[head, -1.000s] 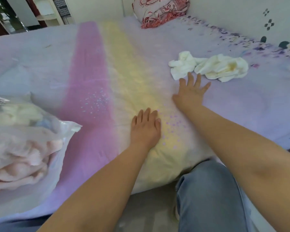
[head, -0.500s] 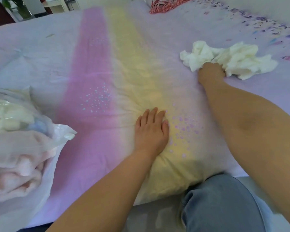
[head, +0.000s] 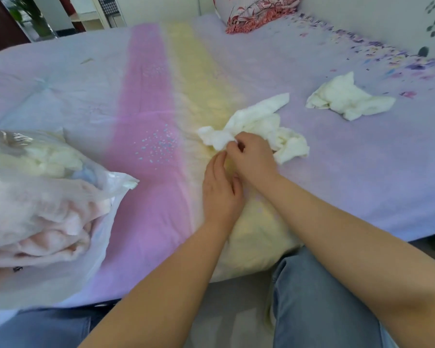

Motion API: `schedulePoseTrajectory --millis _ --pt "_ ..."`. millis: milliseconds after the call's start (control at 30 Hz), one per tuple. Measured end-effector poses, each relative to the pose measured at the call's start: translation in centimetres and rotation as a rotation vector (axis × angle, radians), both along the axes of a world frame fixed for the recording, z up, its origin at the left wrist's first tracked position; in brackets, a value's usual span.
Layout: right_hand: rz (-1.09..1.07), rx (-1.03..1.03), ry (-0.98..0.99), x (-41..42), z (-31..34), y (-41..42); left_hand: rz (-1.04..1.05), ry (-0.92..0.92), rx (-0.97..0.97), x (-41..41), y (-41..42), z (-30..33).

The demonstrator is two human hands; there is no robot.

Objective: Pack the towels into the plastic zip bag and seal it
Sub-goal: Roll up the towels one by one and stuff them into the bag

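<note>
A crumpled white towel [head: 261, 124] lies on the yellow stripe of the bedspread, and my right hand [head: 253, 158] pinches its near edge. My left hand [head: 220, 189] is just below it, fingers loosely apart and reaching up toward the same edge, holding nothing. A second white towel [head: 347, 97] lies bunched farther right on the lilac part. At the left edge sits the clear plastic zip bag [head: 48, 204], stuffed with pink, cream and pale blue towels, its mouth facing right and open.
The bed [head: 86, 91] has a lilac cover with pink and yellow stripes. A red patterned pillow [head: 256, 11] sits at the far end by the wall. My jeans-clad knees [head: 312, 297] are at the bed's near edge.
My right hand grabbed one white towel and pulled it toward me onto the yellow stripe, leaving the other behind. My left hand lifted off the bed and moved up to meet it.
</note>
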State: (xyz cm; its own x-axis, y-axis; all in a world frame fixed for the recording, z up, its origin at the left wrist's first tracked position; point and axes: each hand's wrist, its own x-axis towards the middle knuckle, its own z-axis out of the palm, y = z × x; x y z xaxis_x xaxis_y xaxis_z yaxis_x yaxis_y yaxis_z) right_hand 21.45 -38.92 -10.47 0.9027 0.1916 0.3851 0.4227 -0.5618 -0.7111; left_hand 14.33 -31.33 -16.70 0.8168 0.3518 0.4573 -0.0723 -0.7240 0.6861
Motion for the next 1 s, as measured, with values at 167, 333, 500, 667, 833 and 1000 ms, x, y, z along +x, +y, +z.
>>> schedulePoseTrajectory --millis 167,333,500,667,833,1000 --pt "0.204 0.082 0.238 -8.4 2.5 3.2 0.047 -0.155 -0.012 -7.9 1.9 0.3" --pt "0.348 0.041 0.448 -12.5 2.4 4.2 0.157 -0.058 -0.027 -11.8 5.8 0.5" --pt "-0.104 -0.518 0.142 -10.6 1.0 1.8 0.105 0.038 -0.064 -14.9 6.9 1.3" --pt "-0.080 -0.435 0.488 -10.2 -0.5 0.5 0.061 0.040 -0.168 -18.0 6.6 2.4" --pt "0.193 0.043 0.433 -14.9 4.0 1.0 0.074 0.163 -0.566 -21.6 9.2 3.7" --pt "0.568 0.143 0.559 -20.5 6.8 5.1 0.303 0.345 -0.971 -24.3 13.2 5.1"
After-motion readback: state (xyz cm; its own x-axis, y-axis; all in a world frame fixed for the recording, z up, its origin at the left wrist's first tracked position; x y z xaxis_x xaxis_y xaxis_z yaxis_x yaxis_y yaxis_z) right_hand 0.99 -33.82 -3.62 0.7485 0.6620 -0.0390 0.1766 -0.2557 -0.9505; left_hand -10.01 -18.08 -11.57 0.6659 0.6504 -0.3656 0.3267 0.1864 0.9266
